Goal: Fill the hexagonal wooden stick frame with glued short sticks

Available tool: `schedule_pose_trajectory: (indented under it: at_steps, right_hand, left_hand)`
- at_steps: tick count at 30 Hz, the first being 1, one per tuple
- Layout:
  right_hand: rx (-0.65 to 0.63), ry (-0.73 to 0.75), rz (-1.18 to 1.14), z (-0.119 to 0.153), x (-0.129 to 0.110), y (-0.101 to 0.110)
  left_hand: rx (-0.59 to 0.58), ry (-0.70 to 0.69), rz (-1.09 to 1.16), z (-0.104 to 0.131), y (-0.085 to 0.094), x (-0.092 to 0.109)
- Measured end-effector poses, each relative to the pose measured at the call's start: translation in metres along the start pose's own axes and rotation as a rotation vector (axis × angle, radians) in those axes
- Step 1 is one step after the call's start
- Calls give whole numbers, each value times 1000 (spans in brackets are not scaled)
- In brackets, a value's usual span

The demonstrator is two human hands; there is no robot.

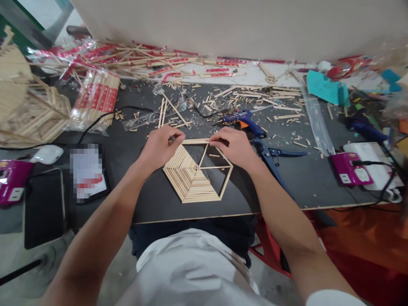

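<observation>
A hexagonal frame of thin wooden sticks [191, 182] lies flat on the dark table. Its left and lower sections are filled with rows of sticks, while the upper and right ones show bare table between the spokes. At the far edge, my left hand [163, 145] pinches the left end of a wooden stick [195, 141]. My right hand [234, 145] has its fingers closed at the right end of that stick, by the upper right corner. The fingertips partly hide both ends. Whether the stick rests on the frame or just above it, I cannot tell.
A blue glue gun [244, 119] and dark blue cutters [270, 155] lie right of the frame. Stick scraps [219, 102] litter the back. Wrapped chopsticks [97, 97], a phone [43, 208] and stick-built pieces [41, 106] are left. A purple box [349, 169] sits right.
</observation>
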State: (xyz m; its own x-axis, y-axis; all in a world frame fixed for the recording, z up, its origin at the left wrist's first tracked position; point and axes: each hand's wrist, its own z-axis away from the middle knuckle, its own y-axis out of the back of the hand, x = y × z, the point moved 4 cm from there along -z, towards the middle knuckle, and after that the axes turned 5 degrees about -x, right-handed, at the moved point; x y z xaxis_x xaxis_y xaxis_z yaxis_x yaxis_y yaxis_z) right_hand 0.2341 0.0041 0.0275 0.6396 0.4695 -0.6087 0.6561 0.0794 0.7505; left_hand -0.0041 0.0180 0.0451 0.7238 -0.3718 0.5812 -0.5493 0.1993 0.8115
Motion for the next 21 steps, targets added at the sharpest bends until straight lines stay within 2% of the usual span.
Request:
schedule_pose_trajectory:
  at_steps: [9,13,15,18,21]
  right_hand:
    - [85,49,-49,0,-14,9]
    - [97,66,-112,0,-16,7]
    - [124,7,-232,1,-13,6]
    - [126,-134,-585,2,-7,-1]
    - [58,-151,-815,1,-13,-13]
  left_hand:
    - [-46,-76,-2,2,-3,5]
    - [-93,-174,-43,3,-5,7]
    - [-92,-222,-45,4,-5,10]
    - [-62,-272,-24,7,-7,16]
    - [-62,-313,30,10,-12,22]
